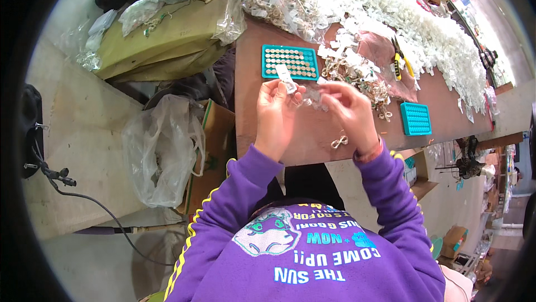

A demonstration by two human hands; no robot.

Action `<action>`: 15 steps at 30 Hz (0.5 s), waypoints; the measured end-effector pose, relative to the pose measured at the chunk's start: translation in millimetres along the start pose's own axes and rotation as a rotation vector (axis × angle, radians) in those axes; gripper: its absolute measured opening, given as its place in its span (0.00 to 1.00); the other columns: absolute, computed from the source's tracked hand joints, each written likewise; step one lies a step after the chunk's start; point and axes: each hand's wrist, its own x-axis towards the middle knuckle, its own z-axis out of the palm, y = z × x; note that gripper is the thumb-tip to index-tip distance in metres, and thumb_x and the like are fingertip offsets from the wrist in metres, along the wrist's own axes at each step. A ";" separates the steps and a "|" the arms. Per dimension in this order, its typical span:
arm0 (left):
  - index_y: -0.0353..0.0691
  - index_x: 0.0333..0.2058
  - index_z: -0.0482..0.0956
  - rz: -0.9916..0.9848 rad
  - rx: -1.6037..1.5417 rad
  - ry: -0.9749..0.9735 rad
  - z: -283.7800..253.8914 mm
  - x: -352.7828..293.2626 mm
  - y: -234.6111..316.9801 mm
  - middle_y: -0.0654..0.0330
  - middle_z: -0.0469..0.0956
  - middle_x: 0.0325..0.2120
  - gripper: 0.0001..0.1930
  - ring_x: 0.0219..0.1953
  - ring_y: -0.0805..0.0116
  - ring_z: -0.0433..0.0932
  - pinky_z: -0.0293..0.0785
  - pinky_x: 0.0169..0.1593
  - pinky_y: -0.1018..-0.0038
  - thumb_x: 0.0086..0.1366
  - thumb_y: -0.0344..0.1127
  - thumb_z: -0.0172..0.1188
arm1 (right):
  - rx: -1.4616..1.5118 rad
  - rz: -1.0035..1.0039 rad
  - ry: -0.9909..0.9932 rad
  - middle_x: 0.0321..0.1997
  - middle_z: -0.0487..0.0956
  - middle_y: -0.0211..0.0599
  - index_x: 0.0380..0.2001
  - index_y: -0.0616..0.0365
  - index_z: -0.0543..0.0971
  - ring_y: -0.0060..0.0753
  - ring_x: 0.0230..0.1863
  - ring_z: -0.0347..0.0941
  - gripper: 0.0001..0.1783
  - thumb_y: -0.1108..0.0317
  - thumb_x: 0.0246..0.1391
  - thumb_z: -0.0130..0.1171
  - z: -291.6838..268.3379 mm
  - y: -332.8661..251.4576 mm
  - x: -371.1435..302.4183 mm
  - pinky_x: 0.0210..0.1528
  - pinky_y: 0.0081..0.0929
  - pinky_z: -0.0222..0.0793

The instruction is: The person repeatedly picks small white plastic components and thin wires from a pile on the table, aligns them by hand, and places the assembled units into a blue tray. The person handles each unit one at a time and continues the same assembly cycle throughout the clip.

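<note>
Above the table's near edge, my left hand pinches a small white tag between thumb and fingers. My right hand is close beside it, fingers drawn together and slightly blurred; what they grip is hard to make out. Crumpled clear plastic shows between the two hands. Just beyond them lies a teal tray with rows of small round metallic pieces. On the table below my right hand rests a small looped pale cord.
Tagged cord bundles are heaped right of the tray, with a large pile of white tags behind. Yellow-handled pliers lie on a pink cloth. A second teal tray sits right. A plastic bag hangs left.
</note>
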 end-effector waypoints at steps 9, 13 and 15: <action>0.38 0.42 0.67 -0.034 0.066 0.126 -8.3 11.5 -5.9 0.58 0.75 0.34 0.05 0.26 0.77 0.68 0.67 0.30 0.84 0.71 0.32 0.49 | -1.019 -0.347 -0.034 0.33 0.78 0.36 0.33 0.53 0.82 0.43 0.34 0.76 0.07 0.66 0.51 0.59 2.8 64.5 93.3 0.37 0.37 0.72; 0.39 0.42 0.68 -0.064 0.002 0.141 -9.0 13.0 -4.8 0.58 0.75 0.34 0.06 0.25 0.79 0.66 0.65 0.28 0.85 0.70 0.32 0.51 | -0.930 -0.406 -0.052 0.32 0.77 0.37 0.30 0.54 0.81 0.44 0.33 0.76 0.06 0.67 0.49 0.60 4.7 68.1 94.9 0.37 0.38 0.72; 0.39 0.42 0.68 -0.065 -0.016 0.118 -10.6 12.9 -5.0 0.58 0.75 0.34 0.06 0.24 0.80 0.65 0.64 0.28 0.85 0.70 0.33 0.51 | -0.853 -0.324 -0.061 0.31 0.76 0.40 0.28 0.56 0.79 0.46 0.35 0.75 0.04 0.69 0.47 0.60 5.6 66.4 95.2 0.39 0.40 0.71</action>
